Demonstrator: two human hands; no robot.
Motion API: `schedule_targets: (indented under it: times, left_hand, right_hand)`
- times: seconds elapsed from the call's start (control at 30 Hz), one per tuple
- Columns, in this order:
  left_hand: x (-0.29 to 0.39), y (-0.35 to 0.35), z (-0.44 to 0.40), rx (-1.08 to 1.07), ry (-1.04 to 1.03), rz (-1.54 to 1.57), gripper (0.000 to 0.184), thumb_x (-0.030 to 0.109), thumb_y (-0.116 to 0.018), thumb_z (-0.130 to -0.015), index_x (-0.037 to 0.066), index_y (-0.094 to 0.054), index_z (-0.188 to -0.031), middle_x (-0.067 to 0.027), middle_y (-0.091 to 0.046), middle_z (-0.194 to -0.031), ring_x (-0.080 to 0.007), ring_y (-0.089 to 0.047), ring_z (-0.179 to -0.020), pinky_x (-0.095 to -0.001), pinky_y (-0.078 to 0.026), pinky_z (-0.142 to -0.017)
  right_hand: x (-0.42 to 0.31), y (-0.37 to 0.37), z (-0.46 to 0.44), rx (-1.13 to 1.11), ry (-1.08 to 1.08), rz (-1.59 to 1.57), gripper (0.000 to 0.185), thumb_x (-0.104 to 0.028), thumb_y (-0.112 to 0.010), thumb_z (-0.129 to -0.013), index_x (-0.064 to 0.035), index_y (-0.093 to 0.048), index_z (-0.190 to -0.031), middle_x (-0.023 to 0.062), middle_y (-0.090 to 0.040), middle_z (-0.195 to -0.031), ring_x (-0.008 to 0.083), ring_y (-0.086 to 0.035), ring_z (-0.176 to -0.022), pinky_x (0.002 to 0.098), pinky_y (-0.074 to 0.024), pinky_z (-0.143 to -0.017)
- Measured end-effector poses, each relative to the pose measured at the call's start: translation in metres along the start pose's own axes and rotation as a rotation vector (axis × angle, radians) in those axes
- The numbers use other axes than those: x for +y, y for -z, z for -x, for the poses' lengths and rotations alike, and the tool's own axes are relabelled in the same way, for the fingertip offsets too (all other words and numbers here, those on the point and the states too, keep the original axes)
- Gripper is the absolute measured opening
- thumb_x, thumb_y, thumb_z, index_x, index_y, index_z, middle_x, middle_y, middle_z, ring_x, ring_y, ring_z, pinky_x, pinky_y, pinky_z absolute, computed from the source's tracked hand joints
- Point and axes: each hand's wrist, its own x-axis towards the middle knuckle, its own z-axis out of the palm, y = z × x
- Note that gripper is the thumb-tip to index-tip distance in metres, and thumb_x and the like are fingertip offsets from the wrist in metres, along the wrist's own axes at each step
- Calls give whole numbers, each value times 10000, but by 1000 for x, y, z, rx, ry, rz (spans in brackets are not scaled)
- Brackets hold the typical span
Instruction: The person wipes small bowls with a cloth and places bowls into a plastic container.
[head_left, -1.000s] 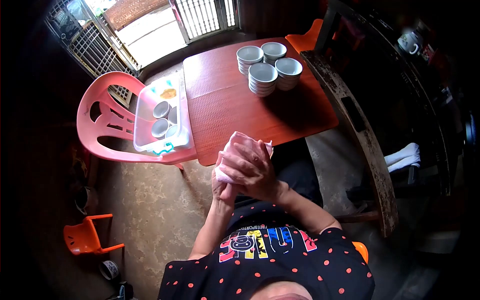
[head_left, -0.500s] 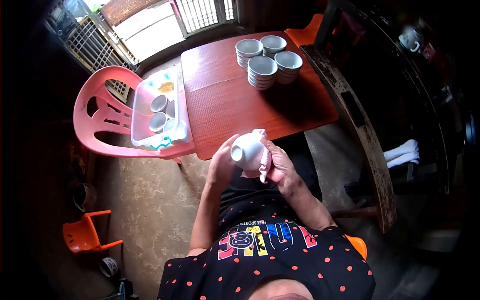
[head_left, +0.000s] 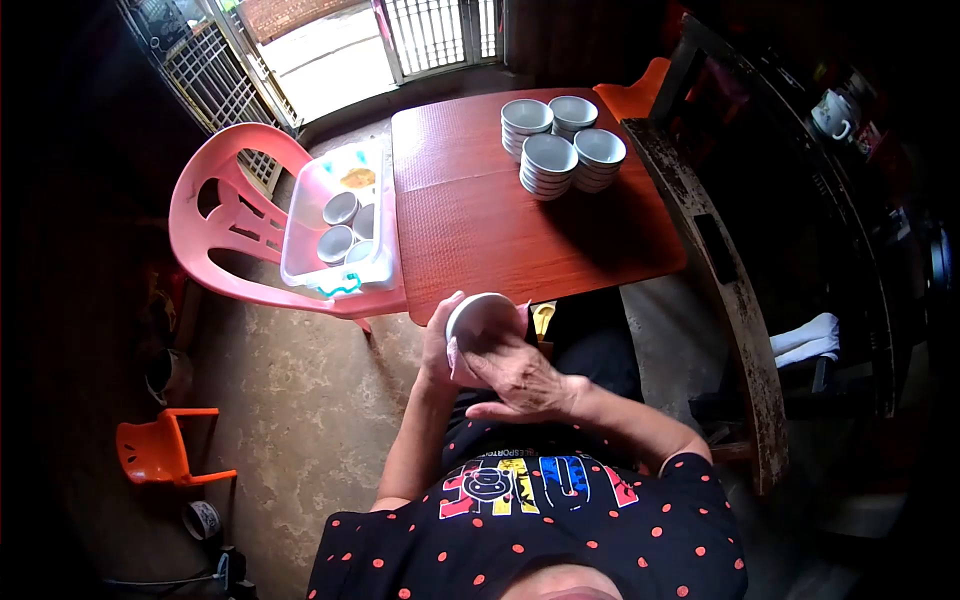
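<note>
In front of my lap, near the table's front edge, a white bowl (head_left: 483, 308) is tilted with its mouth facing up and toward me. My left hand (head_left: 436, 345) grips it from the left side, fingers wrapped around the outside. My right hand (head_left: 527, 378) reaches into the bowl, its fingertips hidden inside, pressing a pink cloth (head_left: 459, 364) that folds over the near rim. Part of the cloth also shows at the bowl's right side.
Several stacks of white bowls (head_left: 549, 154) stand on the red-brown table (head_left: 450, 235). A clear plastic bin (head_left: 292, 245) with several bowls rests on a pink chair (head_left: 196, 220) at the left. A worn wooden bench (head_left: 745, 350) runs along the right. A small orange chair (head_left: 160, 446) is lower left.
The bowl has turned from base-outward to mouth-up. My right hand has moved from its outer right side into its inside with the cloth. The view has shifted slightly.
</note>
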Motion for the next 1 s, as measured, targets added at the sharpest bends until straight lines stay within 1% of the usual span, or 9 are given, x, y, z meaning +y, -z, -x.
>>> schedule_targets:
  times: [0.23,0.27,0.3,0.4,0.5,0.63,0.77,0.87,1.0]
  left_hand:
    - [-5,10,-6,200,-91,-38,437,349,-484,-880,-22,-539,-1103,-157,-629,-978,-268,-620,-892,-369,-496,-842]
    - [-7,11,-5,211,-125,-65,431,342,-482,-879,-20,-529,-1108,-155,-625,-966,-266,-619,-881,-370,-500,-832]
    - [-9,10,-5,155,-145,-63,423,319,-483,-872,-20,-515,-1124,-139,-614,-945,-250,-611,-873,-364,-503,-811]
    - [-21,27,-15,167,-427,-337,457,322,-466,-862,-25,-519,-1154,-144,-606,-1048,-226,-593,-950,-323,-470,-853]
    - [-18,16,-10,202,-437,-334,474,335,-463,-849,-28,-522,-1148,-159,-605,-1057,-229,-597,-943,-321,-471,-858]
    - [5,13,1,192,-288,-272,426,297,-493,-845,-24,-527,-1123,-156,-620,-977,-232,-619,-867,-322,-513,-790]
    - [-1,8,0,210,-387,-321,438,294,-514,-837,-33,-535,-1127,-137,-624,-964,-195,-621,-790,-280,-511,-731]
    - [-13,2,0,190,-618,-571,471,320,-494,-834,-43,-530,-1133,-152,-619,-997,-196,-608,-869,-291,-488,-783]
    - [-9,-3,5,120,-492,-333,532,373,-445,-836,-46,-500,-1159,-186,-608,-1039,-244,-598,-945,-339,-465,-876]
  right_hand:
    - [15,-11,3,-37,-94,163,619,-395,-521,-861,-24,-369,-1333,190,-440,-1318,326,-379,-1270,457,-181,-1108]
    - [12,-16,1,87,-62,75,557,-380,-470,-906,5,-384,-1300,219,-515,-1183,347,-484,-1139,467,-292,-1048]
    - [12,-24,2,61,-111,-137,471,-363,-399,-963,22,-420,-1234,190,-580,-1018,307,-579,-977,429,-426,-936]
    - [-1,-12,-3,325,-542,-1851,362,-324,-409,-979,10,-480,-1099,97,-596,-905,165,-620,-810,301,-510,-725]
    - [0,-27,-4,326,-654,-1521,298,-258,-443,-968,4,-529,-1081,109,-610,-888,180,-633,-841,291,-507,-740]
    - [3,-26,-6,229,-24,279,387,-116,-569,-857,-74,-503,-1236,182,-571,-1146,372,-529,-1112,410,-392,-988]
    - [3,-39,8,255,-235,-234,417,-101,-572,-851,-82,-493,-1260,163,-575,-1137,319,-549,-1112,382,-443,-937]
    - [-4,-9,-5,312,-562,-1309,248,-184,-491,-957,-26,-504,-1148,64,-600,-928,133,-601,-851,273,-495,-773]
    - [-4,-22,-1,201,-175,-570,235,-146,-508,-870,-17,-537,-1065,88,-569,-906,200,-584,-826,331,-491,-748]
